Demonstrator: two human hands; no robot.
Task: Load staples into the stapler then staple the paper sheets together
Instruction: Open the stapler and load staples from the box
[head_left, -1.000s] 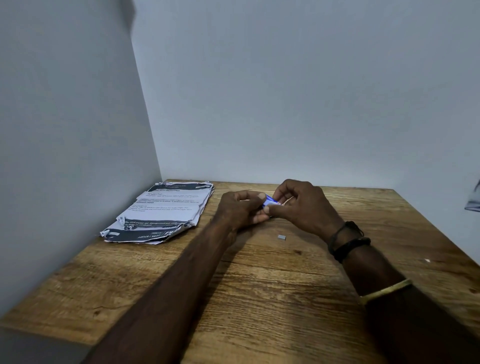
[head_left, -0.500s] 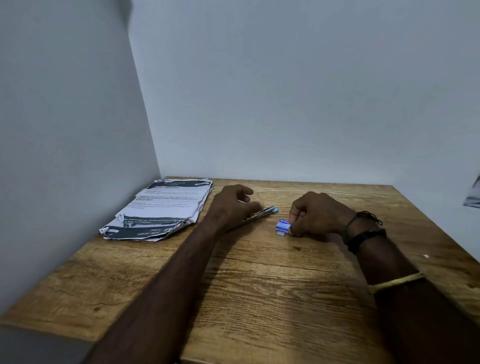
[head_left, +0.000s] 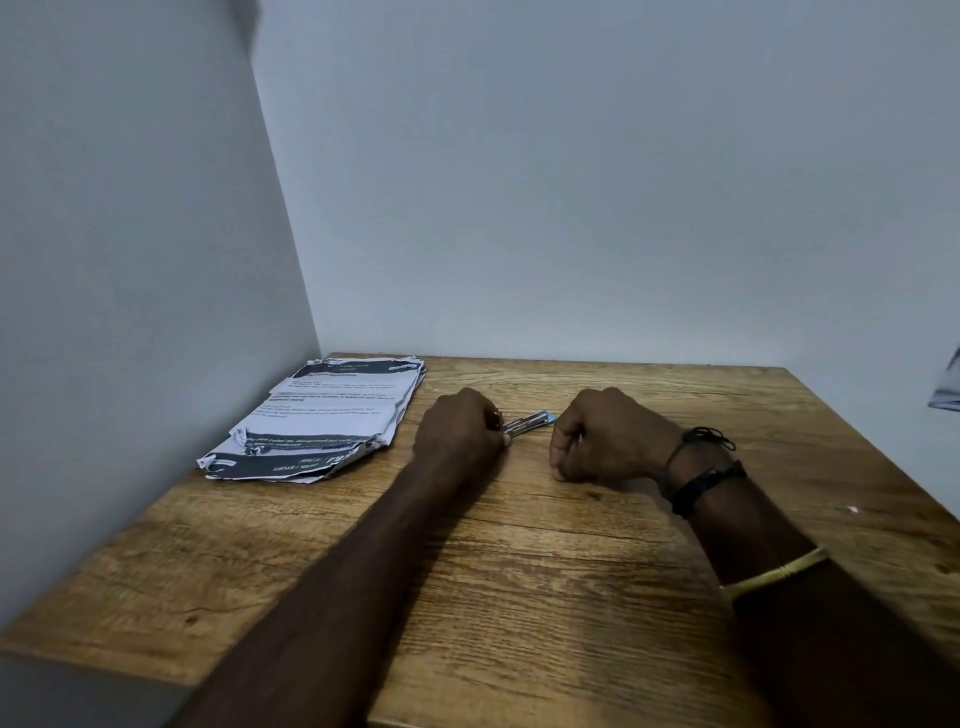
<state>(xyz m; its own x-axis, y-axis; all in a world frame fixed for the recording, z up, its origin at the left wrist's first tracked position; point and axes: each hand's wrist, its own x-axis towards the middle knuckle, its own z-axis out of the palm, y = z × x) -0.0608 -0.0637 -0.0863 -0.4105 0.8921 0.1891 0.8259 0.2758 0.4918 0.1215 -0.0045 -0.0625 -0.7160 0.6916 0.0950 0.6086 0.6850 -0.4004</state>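
Reaching across the wooden table (head_left: 519, 597), two bare forearms run away from the head camera on my remote feed, the right one ringed by a yellow band (head_left: 774, 574) and, closer to the wrist, dark cords (head_left: 701, 478). Beyond them, the left hand (head_left: 460, 431) grips the rear of a slim metal stapler (head_left: 527, 422), whose blue-tipped end points at the right hand (head_left: 608, 436). That hand rests on the wood with its fingers curled under; I cannot tell whether they hold anything. Farther back on the left, the stack of crumpled paper sheets (head_left: 322, 410) lies beside the side wall (head_left: 130, 312), apart from the stapler.
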